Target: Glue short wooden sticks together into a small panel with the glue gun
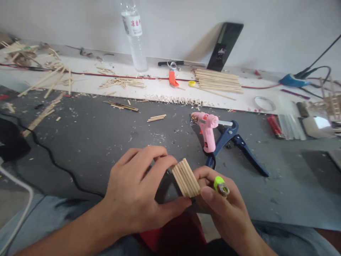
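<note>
Wooden-stick panel [185, 178], nearer the person than the pink glue gun [208, 129], is pinched between the left hand's [135, 188] thumb and fingers, seemingly to steady its edges; the right hand's [226, 209] curled fingers clasp a lighter [221, 186] beside it. Gray tabletop [287, 185] lies beneath the gun, pale wall [80, 25] beyond.

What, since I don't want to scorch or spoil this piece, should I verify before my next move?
1. Stick panel supported: ok, between the left hand and right hand.
2. Lighter unlit: ok, no flame shows in the right hand.
3. Glue stick loaded: ok, it protrudes from the back of the pink glue gun.
4. Glue gun cool or hot: cannot tell.
5. Gray work surface free of wood scraps: not ok, bits lie scattered.
</note>
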Demonstrator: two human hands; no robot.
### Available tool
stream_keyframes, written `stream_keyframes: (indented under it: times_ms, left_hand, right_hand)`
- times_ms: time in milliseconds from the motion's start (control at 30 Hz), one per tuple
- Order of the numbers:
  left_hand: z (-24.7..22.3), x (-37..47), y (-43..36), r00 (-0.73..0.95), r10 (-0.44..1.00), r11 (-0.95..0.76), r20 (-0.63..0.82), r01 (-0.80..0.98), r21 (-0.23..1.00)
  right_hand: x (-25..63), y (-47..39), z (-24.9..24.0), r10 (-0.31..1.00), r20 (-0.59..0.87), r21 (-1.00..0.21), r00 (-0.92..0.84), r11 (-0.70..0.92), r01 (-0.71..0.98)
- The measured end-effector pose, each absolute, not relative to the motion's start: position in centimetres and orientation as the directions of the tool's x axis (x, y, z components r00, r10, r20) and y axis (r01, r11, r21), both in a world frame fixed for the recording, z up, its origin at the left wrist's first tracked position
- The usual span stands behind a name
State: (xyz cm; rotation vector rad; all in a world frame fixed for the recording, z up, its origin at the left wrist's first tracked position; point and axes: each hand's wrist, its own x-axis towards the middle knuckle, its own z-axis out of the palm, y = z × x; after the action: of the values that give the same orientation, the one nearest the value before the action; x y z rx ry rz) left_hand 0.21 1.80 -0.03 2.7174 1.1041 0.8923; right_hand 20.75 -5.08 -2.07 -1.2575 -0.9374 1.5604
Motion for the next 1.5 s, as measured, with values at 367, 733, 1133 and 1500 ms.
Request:
stream_keyframes:
  times_ms: [367, 733, 1133, 1500]
  left_hand:
    - [0.0, -0.2, 1.5, 0.652, 0.609, -0.787, 0.452, 0.568, 0.240]
    - [0.2, 0.5, 0.8, 0.587, 0.742, -0.638, 0.324, 0.472, 0.608]
    - [0.8, 1.5, 1.2, 0.527, 0.828, 0.010, -0.191, 0.327, 0.945]
    - [0.1, 0.7, 1.5, 0.608, 0.776, -0.058, -0.168, 0.334, 0.941]
  right_hand:
    - [20.6, -4.8, -2.1, 0.947, -0.304, -0.924, -0.104, -0.319, -0.208]
    - [20.7, -5.0, -2.6, 0.934, -0.353, -0.910, -0.056, -0.357, -0.210]
    - [20.8, -5.2, -2.9, 0.960, -0.280, -0.947, -0.021, -0.280, -0.158]
    - [21.1, -5.3, -1.8, 0.988, -0.082, -0.995, 0.131, -0.089, 0.047]
